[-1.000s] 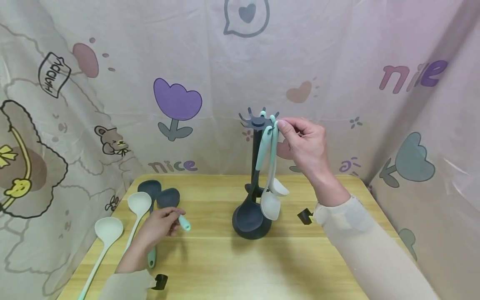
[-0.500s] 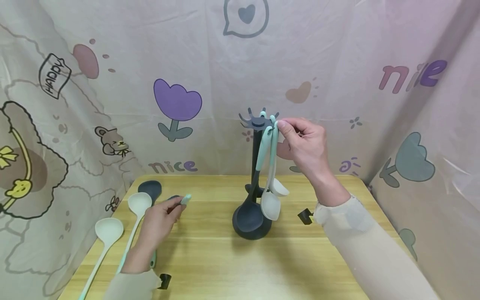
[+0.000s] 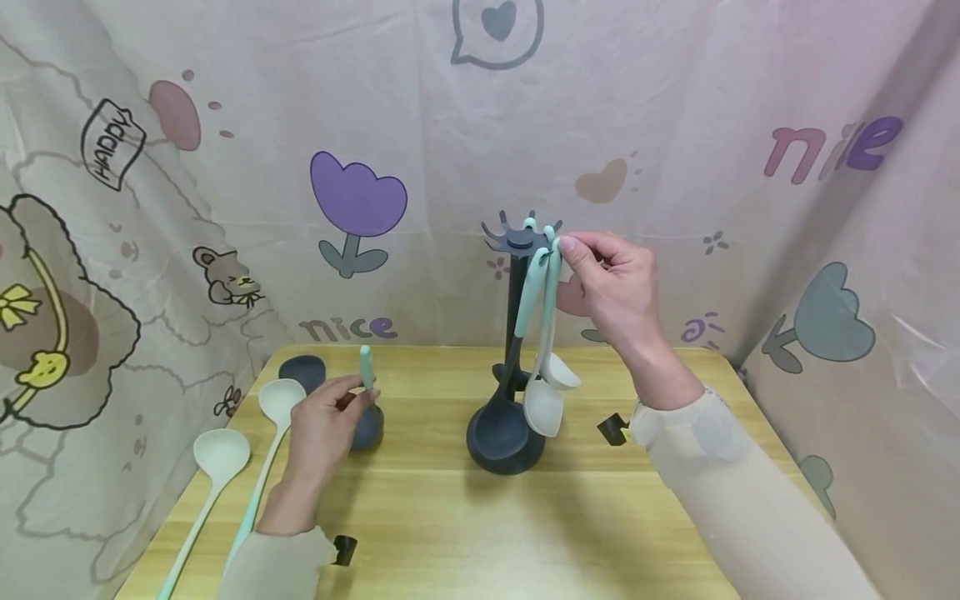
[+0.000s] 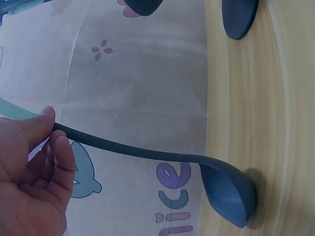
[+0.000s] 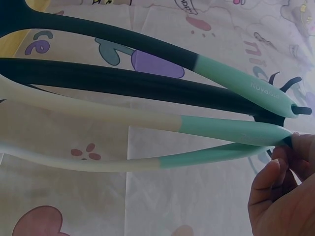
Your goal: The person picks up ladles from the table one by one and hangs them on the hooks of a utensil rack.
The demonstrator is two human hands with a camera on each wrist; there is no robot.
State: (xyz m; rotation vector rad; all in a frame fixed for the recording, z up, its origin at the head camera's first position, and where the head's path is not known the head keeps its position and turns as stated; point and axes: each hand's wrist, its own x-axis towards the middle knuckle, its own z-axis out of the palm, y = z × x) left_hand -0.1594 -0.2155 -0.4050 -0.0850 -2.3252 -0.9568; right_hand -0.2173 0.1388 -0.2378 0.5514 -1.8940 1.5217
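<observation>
In the head view my left hand [image 3: 324, 429] pinches a dark ladle [image 3: 367, 429] by its shaft, just below the mint handle. The ladle stands upright; the left wrist view shows its bowl [image 4: 229, 194] low at the wooden table. Higher up, my right hand [image 3: 618, 275] pinches the mint handle end of a white spoon [image 3: 543, 408] at the dark utensil rack [image 3: 521, 240]. A second white utensil [image 3: 561, 372] hangs behind that spoon. Beside them a dark ladle [image 3: 501, 432] hangs from a hook through its mint handle [image 5: 246, 88].
Two white ladles [image 3: 222, 454] [image 3: 281, 402] lie along the left of the table [image 3: 450, 533], near a dark utensil [image 3: 302, 372] partly hidden by my left hand. The rack stands right of centre on a round base. A printed curtain [image 3: 465, 150] surrounds the table.
My left hand has raised the dark ladle's mint handle from low toward me to pointing up, and its bowl has swung nearer. My right hand keeps its hold at the rack.
</observation>
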